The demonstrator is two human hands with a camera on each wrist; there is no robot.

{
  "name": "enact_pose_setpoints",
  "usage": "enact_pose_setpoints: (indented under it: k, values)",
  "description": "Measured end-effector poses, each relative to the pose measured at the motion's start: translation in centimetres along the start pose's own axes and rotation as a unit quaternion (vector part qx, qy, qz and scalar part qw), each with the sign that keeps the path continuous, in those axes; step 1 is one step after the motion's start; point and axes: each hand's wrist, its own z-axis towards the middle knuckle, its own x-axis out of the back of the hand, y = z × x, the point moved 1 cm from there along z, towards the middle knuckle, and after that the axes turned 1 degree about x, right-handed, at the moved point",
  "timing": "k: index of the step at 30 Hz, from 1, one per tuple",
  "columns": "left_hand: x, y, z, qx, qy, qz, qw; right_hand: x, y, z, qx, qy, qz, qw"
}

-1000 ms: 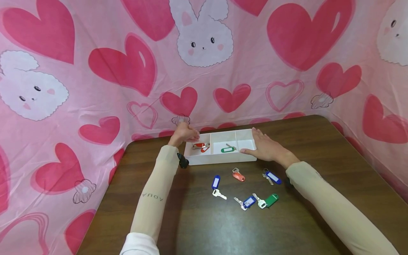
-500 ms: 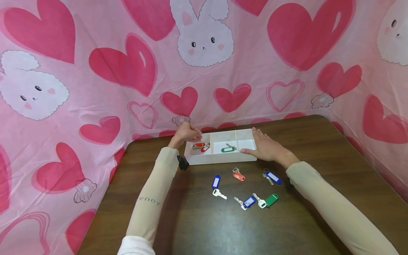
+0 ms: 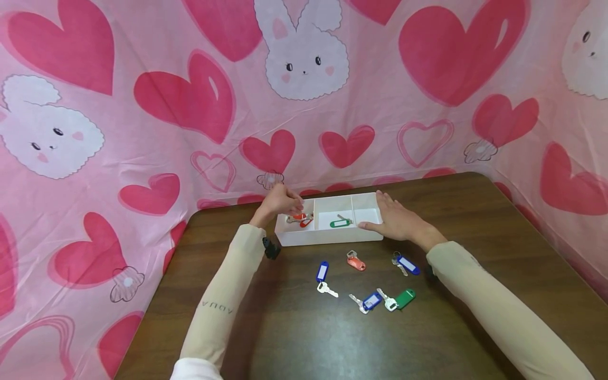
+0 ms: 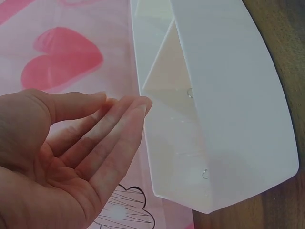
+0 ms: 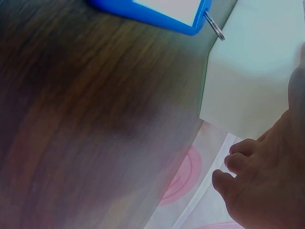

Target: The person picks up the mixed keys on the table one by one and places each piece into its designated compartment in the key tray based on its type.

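A white three-compartment tray [image 3: 332,236] stands near the table's back edge. My left hand [image 3: 280,200] is above its left end; in the left wrist view the fingers of this hand [image 4: 86,152] are loosely bent with nothing between them. Red-tagged keys [image 3: 299,217] lie in the left compartment. In the middle one is a key with a green tag [image 3: 339,224]. No key shows in the visible part of the right compartment. My right hand [image 3: 399,219] rests against the tray's right end, thumb at the front rim and fingers extended towards the back corner.
On the brown table [image 3: 294,338] in front of the tray lie a red-tagged key [image 3: 355,261], blue-tagged keys at the left [image 3: 322,271], right [image 3: 407,264] and front [image 3: 371,301], and a green-tagged key [image 3: 405,299]. A pink heart-patterned cloth [image 3: 304,121] hangs behind.
My left hand has moved slightly right over the left compartment, and its forearm has swung a little left. The right hand, tray and keys stay in place.
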Motion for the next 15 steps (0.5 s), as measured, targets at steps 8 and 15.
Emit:
enact_pose_setpoints:
  k: [8, 15]
  values:
    - [0.3, 0.1, -0.6, -0.013, -0.007, -0.005, 0.9999, 0.0, 0.0, 0.0, -0.003, 0.0, -0.001, 1.0]
    - [0.3, -0.1, -1.5, -0.026, -0.009, -0.004, 0.9996, 0.0, 0.0, 0.1, -0.003, -0.001, 0.001, 1.0]
